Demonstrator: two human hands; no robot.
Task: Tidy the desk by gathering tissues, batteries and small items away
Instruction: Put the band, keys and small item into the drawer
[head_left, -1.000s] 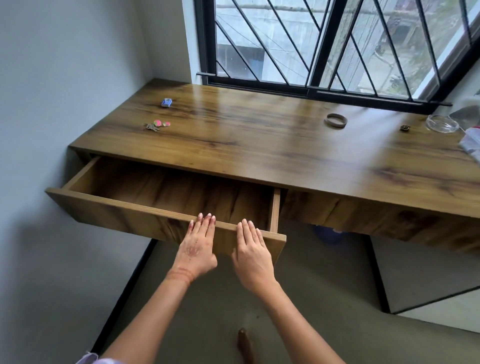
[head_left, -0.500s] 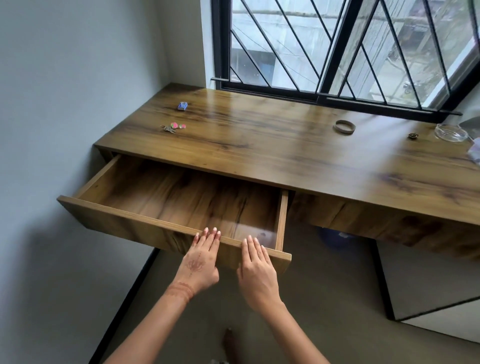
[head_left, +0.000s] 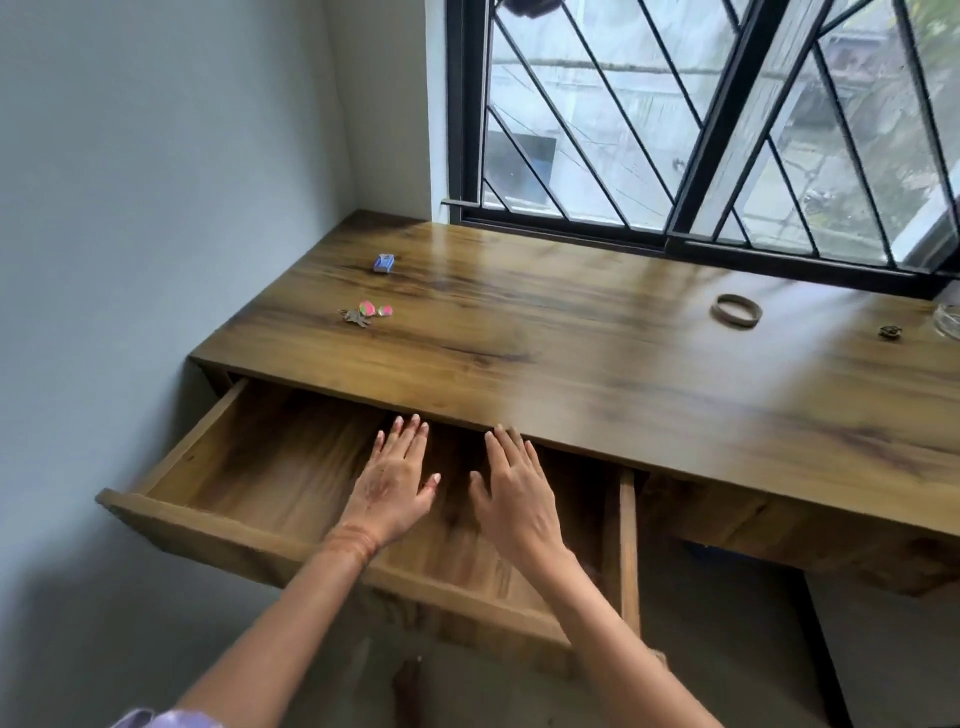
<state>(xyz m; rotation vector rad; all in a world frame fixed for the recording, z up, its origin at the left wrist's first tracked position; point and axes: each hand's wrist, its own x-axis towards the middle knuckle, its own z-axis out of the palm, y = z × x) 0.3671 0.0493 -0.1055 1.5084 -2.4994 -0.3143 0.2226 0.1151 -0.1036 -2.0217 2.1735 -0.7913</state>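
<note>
While both hands hover flat over open drawer (head_left: 270, 467), neither holds anything: left hand (head_left: 395, 488) and right hand (head_left: 511, 499) spread, fingers extended. Keys (head_left: 363, 313) and blue item (head_left: 383, 263) lie on counter (head_left: 597, 364), ahead-left; left hand nearer. Band (head_left: 736, 309) lies far right.

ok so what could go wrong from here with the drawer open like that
Both the left hand and right hand are flat and empty inside the drawer, fingertips near the desk edge; closing it could pinch them. The keys and blue box lie across the desk, so reaching over the pulled-out drawer front might bump it.
</note>
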